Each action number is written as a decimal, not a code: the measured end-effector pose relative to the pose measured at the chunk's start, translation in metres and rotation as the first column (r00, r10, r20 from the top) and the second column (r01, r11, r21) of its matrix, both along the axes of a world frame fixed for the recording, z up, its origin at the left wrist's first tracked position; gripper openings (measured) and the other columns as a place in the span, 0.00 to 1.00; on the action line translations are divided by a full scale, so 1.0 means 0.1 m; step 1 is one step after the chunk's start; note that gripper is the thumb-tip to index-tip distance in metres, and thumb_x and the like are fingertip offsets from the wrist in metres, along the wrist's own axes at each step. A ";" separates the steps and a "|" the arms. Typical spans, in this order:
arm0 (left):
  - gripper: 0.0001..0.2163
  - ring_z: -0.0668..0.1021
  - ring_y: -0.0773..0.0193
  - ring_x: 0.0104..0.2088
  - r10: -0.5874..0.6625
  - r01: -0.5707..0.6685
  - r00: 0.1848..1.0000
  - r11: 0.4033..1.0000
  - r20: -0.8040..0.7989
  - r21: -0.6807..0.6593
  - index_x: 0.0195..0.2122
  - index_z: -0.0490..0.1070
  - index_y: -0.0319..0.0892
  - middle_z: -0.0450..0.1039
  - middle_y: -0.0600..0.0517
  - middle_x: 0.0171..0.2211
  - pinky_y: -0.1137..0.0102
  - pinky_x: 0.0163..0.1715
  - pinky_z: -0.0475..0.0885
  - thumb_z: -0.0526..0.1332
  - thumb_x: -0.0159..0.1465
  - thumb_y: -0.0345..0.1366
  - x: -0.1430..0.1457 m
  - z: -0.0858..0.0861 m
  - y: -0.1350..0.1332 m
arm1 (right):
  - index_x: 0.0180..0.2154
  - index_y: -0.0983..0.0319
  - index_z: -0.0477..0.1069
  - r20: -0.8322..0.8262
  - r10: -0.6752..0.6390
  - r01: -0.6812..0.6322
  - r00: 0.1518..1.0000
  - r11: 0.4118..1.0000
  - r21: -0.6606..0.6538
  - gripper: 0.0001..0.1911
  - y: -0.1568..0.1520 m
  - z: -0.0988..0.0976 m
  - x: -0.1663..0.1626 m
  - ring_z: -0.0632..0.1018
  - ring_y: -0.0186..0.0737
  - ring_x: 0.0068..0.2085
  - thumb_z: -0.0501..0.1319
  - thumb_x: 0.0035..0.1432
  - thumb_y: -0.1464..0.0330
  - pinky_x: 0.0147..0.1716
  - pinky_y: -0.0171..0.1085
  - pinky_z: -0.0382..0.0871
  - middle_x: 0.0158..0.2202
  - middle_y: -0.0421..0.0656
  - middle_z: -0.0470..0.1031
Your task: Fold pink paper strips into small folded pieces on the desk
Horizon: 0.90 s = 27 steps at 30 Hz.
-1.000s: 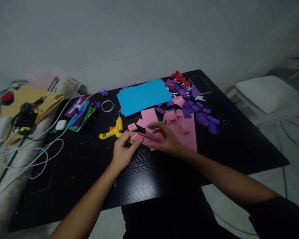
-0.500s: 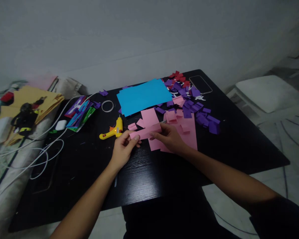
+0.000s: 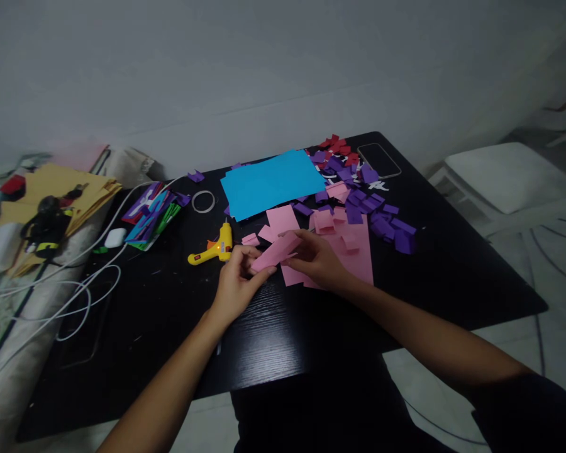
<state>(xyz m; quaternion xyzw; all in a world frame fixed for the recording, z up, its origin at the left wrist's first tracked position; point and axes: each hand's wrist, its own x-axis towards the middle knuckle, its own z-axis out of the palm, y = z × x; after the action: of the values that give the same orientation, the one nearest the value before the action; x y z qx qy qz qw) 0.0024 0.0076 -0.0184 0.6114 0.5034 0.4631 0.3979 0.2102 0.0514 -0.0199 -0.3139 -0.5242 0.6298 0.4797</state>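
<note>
A pink paper strip [image 3: 276, 251] is held between my two hands over the black table. My left hand [image 3: 243, 275] grips its left end, thumb along the near edge. At the other end, the fingers of my right hand [image 3: 317, 257] are closed on the strip. Beneath and behind it lie pink paper sheets [image 3: 362, 267] and a smaller pink piece [image 3: 283, 218]. Small folded pink pieces [image 3: 324, 221] rest on the sheets. A yellow glue gun [image 3: 219, 245] lies just left of my left hand.
Blue sheets [image 3: 273, 182] lie at the back, with purple paper pieces [image 3: 382, 223] and red ones [image 3: 336, 146] to their right. A tape ring [image 3: 203, 202], a white case [image 3: 116, 237], coloured paper scraps [image 3: 153, 217] and white cables [image 3: 87, 296] are on the left.
The pink strip has turned from nearly level to slanting, its right end now higher. My left hand has shifted slightly right, closer to my right hand.
</note>
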 end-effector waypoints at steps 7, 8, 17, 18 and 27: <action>0.15 0.79 0.69 0.30 -0.087 0.089 0.994 0.996 0.071 -0.016 0.45 0.69 0.44 0.75 0.55 0.36 0.75 0.29 0.74 0.73 0.63 0.37 0.01 0.00 0.00 | 0.51 0.57 0.75 0.021 0.010 -0.010 1.000 1.000 -0.003 0.20 -0.01 0.05 0.02 0.82 0.38 0.40 0.69 0.56 0.70 0.42 0.41 0.81 0.39 0.40 0.80; 0.14 0.79 0.68 0.33 -0.103 0.102 0.993 0.995 0.055 0.009 0.45 0.71 0.44 0.75 0.53 0.37 0.75 0.31 0.75 0.73 0.63 0.37 0.01 0.01 0.00 | 0.50 0.57 0.75 0.039 -0.009 0.009 0.999 1.000 0.002 0.20 -0.01 0.05 0.02 0.82 0.38 0.40 0.69 0.55 0.70 0.41 0.40 0.81 0.38 0.40 0.80; 0.07 0.80 0.56 0.50 -0.341 0.358 0.928 0.928 -0.153 0.106 0.45 0.82 0.47 0.73 0.45 0.54 0.64 0.44 0.79 0.69 0.67 0.37 -0.03 0.14 0.00 | 0.45 0.60 0.77 0.062 -0.125 0.131 0.990 0.986 -0.104 0.16 0.05 0.03 0.05 0.81 0.36 0.32 0.72 0.55 0.62 0.37 0.41 0.82 0.30 0.38 0.78; 0.07 0.80 0.57 0.50 -0.355 0.374 0.920 0.922 -0.163 0.101 0.45 0.82 0.47 0.74 0.45 0.52 0.64 0.45 0.79 0.68 0.67 0.37 -0.03 0.15 0.00 | 0.44 0.60 0.78 0.058 -0.138 0.144 0.989 0.983 -0.110 0.16 0.07 0.03 0.06 0.80 0.36 0.32 0.73 0.55 0.62 0.37 0.41 0.82 0.29 0.37 0.77; 0.06 0.81 0.62 0.41 -0.358 0.388 0.907 0.916 -0.224 0.107 0.40 0.82 0.44 0.79 0.48 0.42 0.68 0.40 0.75 0.65 0.70 0.38 -0.06 0.17 0.03 | 0.44 0.61 0.78 0.050 -0.138 0.143 0.989 0.984 -0.106 0.16 0.06 0.10 0.08 0.80 0.36 0.33 0.73 0.54 0.64 0.39 0.41 0.82 0.30 0.38 0.78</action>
<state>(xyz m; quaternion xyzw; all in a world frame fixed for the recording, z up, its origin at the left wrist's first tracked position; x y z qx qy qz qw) -0.0035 0.0105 -0.0018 0.7679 0.3783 0.3509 0.3797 0.2184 0.0576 -0.0103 -0.3893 -0.4756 0.6154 0.4935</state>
